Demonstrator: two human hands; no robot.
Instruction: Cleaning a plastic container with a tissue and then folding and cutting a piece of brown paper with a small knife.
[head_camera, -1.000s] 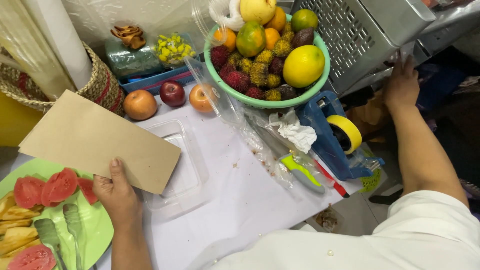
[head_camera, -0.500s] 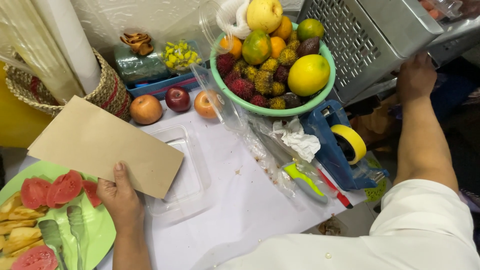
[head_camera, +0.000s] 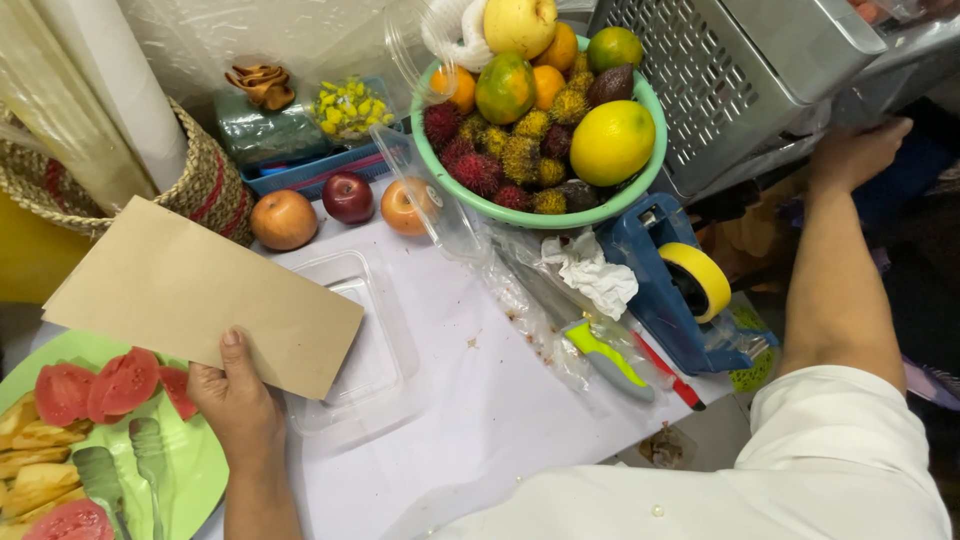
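1. Brown paper envelope (head_camera: 200, 292) is being pinched at its near edge by the left hand (head_camera: 236, 398), thumb on top, hovering over the clear plastic tray (head_camera: 375, 345).
2. Keeping it level is helping it clear the green plate (head_camera: 195, 455) of sliced fruit.
3. Far right, the right hand (head_camera: 858, 152) is reaching under the metal crate (head_camera: 735, 75); its grasp is hidden.

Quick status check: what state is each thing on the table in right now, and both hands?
Left hand: gripping the brown envelope.
Brown envelope: flat, held above the table.
Clear plastic container: open, empty.
Green bowl: heaped with fruit.
Green plate: holds sliced fruit and tongs.
Tape dispenser: loaded with a yellow roll.
Right hand: reaching under the metal crate, grip hidden.
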